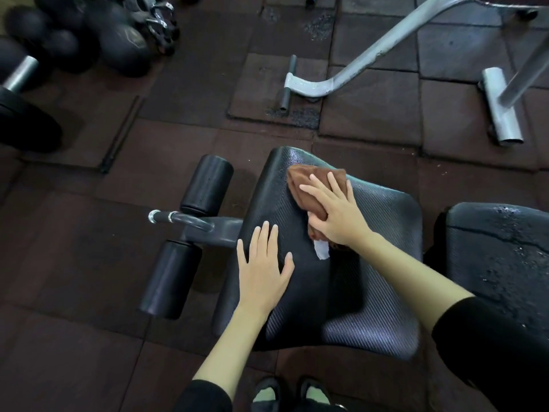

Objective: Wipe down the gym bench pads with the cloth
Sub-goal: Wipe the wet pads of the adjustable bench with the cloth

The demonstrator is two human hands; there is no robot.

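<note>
A black ribbed seat pad (383,221) of a gym bench fills the middle. A brown cloth (309,178) with a white tag lies on its far part. My right hand (335,212) presses flat on the cloth with straight fingers spread. My left hand (264,269) rests flat on the pad's left edge, fingers straight, holding nothing. To the right lies a second black pad (502,263), its cover cracked and flaking.
Two black foam rollers (208,184) (170,279) on a grey bar stick out left of the seat. A grey metal frame (365,58) stands on the dark rubber floor tiles behind. Dumbbells and black balls (121,43) lie at the far left. My feet (292,394) show below.
</note>
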